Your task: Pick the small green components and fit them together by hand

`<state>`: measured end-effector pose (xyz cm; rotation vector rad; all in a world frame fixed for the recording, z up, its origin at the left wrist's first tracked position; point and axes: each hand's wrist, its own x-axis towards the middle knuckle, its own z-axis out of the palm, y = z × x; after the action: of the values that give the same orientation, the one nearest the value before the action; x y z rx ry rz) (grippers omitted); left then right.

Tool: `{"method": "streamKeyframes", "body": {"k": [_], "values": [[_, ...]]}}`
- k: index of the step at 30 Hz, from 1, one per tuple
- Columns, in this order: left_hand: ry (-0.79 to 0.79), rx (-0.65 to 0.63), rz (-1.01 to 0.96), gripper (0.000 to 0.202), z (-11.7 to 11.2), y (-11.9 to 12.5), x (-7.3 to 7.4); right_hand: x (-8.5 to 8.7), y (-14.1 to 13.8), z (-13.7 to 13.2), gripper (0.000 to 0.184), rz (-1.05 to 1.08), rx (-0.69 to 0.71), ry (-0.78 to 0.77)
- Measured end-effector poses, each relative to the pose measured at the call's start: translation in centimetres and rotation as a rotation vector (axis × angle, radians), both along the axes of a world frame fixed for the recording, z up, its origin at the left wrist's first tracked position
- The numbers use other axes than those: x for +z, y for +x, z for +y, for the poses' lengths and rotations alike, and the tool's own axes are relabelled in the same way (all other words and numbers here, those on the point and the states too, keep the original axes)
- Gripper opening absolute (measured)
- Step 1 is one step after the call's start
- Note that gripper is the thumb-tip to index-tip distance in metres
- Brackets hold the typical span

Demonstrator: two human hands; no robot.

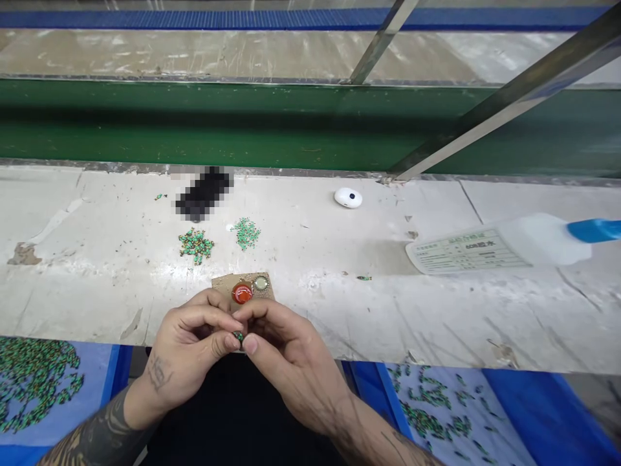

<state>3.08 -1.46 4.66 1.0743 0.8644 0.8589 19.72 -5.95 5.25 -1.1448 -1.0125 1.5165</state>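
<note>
From my head camera, I look down at a pale surface [301, 259]. At its near edge, my left hand [187, 353] pinches a small green piece [238, 336] between thumb and forefinger. My right hand [295, 353] meets it there, thumb and forefinger closed on the same piece, which is mostly hidden by my fingertips.

Just beyond my fingers, near that edge, lies a scrap of cardboard [222, 282] with a red dish [242, 292] and a bottle cap [261, 283] on it. Farther in are two piles side by side: green-and-brown pieces [196, 246] and smaller green bits [247, 233]. A black thing [204, 194], blurred out, lies toward the far edge, and a white case [348, 198] sits near that edge too. Toward the right end is a white bottle [490, 246] with a blue top; I can't tell whether it stands or lies.

Below the near edge, a left tray [118, 369] and a right tray [369, 382], both blue, hold many more green pieces.
</note>
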Motion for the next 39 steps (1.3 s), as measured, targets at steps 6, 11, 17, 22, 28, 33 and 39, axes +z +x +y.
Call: {"method": "streamKeyframes", "body": {"k": [6, 11, 17, 22, 28, 33, 39], "values": [[-0.039, -0.001, 0.015, 0.005, -0.3, 0.1, 0.1, 0.1, 0.4, 1.0, 0.015, 0.129, 0.078, -0.117], [0.045, 0.016, 0.072, 0.007, -0.3, 0.0, 0.1, -0.5, 0.8, 1.2, 0.021, 0.154, 0.153, -0.174], [0.117, 0.013, 0.139, 0.009, -0.3, 0.2, 0.4, -1.2, 0.6, 0.9, 0.022, 0.165, 0.115, -0.205], [0.138, 0.014, 0.152, 0.007, -0.3, 0.3, 0.7, -1.3, 0.2, 0.6, 0.027, 0.242, 0.062, -0.270], [0.139, -0.005, 0.142, 0.009, -0.4, 0.2, 0.8, -1.9, 0.1, 0.4, 0.026, 0.323, 0.046, -0.283], [0.174, -0.004, 0.157, 0.008, -0.5, 0.3, 0.7, -2.1, -0.1, 0.2, 0.025, 0.367, 0.021, -0.299], [0.207, 0.030, 0.156, 0.010, -0.9, 0.6, 0.4, -2.0, -0.7, 0.2, 0.027, 0.426, -0.013, -0.335]]}}
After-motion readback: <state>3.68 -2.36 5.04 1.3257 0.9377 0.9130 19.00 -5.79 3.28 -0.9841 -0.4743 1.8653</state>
